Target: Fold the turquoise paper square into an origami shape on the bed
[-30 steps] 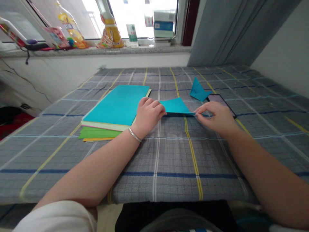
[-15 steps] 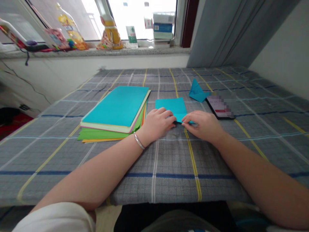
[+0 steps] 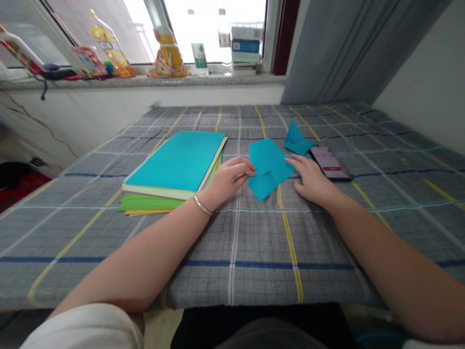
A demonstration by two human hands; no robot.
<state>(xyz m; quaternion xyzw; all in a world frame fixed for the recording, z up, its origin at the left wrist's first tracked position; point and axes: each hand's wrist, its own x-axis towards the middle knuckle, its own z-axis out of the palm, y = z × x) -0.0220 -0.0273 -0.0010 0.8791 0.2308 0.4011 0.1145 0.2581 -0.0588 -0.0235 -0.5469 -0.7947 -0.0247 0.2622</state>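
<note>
A small sheet of blue folded paper [image 3: 271, 162] lies between my hands, turned at a slant with one corner pointing toward me. A short crease or flap edge shows near its middle. At its left edge, my left hand [image 3: 234, 177] pinches the paper between thumb and fingers; a silver bangle is on that wrist. My right hand [image 3: 310, 179] rests at the right edge, fingertips touching the paper, thumb held apart from the fingers. Behind it stands a folded blue paper shape [image 3: 296, 139] with a pointed peak, close to a phone [image 3: 330, 162].
To the left lies a stack of coloured paper [image 3: 178, 160], blue on top with green and orange sheets sticking out below. The table has a grey checked cloth [image 3: 261, 271]. Along the windowsill [image 3: 127, 82] stand bottles, a tube and stacked boxes.
The blue paper has turned, so a corner now faces me instead of a straight edge. My hands have moved apart to its left and right sides.
</note>
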